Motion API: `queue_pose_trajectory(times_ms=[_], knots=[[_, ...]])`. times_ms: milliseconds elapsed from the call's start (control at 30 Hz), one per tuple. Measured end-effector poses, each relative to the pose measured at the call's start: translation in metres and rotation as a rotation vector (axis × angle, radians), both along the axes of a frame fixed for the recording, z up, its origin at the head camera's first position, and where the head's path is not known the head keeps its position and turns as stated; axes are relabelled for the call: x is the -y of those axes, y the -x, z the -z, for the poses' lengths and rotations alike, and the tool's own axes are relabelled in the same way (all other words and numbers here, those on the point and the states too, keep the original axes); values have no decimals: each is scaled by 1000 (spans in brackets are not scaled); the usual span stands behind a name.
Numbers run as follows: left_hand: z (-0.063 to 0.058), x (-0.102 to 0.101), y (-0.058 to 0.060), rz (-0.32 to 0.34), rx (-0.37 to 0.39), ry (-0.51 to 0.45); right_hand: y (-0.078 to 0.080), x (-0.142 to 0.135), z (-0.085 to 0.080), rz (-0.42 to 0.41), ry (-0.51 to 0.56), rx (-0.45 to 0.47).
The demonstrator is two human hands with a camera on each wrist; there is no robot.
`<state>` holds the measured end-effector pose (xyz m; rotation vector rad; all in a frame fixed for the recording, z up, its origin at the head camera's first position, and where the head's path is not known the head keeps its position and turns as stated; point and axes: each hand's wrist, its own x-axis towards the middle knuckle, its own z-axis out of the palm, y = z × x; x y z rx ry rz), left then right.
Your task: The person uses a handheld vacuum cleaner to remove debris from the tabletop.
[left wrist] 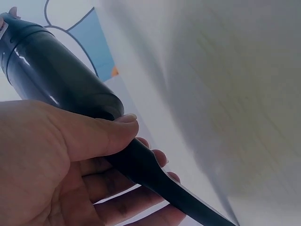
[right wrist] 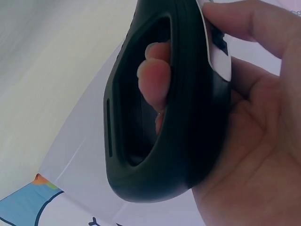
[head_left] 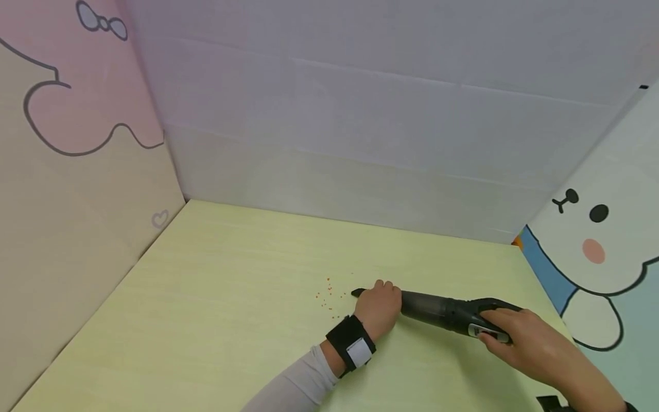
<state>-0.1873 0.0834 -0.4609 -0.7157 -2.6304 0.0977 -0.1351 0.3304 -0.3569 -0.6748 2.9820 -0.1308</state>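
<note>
A black handheld vacuum cleaner (head_left: pixel 429 307) lies slantwise over the pale yellow table, its narrow nozzle (head_left: pixel 357 292) pointing left. Near the nozzle's base, my left hand (head_left: pixel 378 309) holds it; in the left wrist view the thumb lies over the nozzle and the fingers pass beneath. My right hand (head_left: pixel 530 339) grips the looped handle (right wrist: pixel 188 122), with fingertips showing through the opening and the thumb by the light grey panel (right wrist: pixel 218 61). Small orange crumbs (head_left: pixel 330 309) are scattered on the table just left of the nozzle tip.
The table (head_left: pixel 231 274) is bounded by a plain whitish back wall (head_left: pixel 360 131), a pink and beige printed panel (head_left: pixel 92 189) on the left and a cartoon-printed panel (head_left: pixel 618 240) on the right. A black band (head_left: pixel 342 340) circles the left wrist.
</note>
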Motion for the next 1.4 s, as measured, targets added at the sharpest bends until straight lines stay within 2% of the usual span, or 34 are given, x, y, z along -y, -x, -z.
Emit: queue_pose_trajectory(times_ms=[233, 633, 1400], knots=[[-1, 5, -5, -5, 8, 17, 1, 2, 0, -1, -4, 26], [8, 7, -3, -11, -13, 30, 2, 5, -1, -43, 17, 15], [6, 12, -10, -37, -53, 25, 2, 8, 1, -44, 9, 33]])
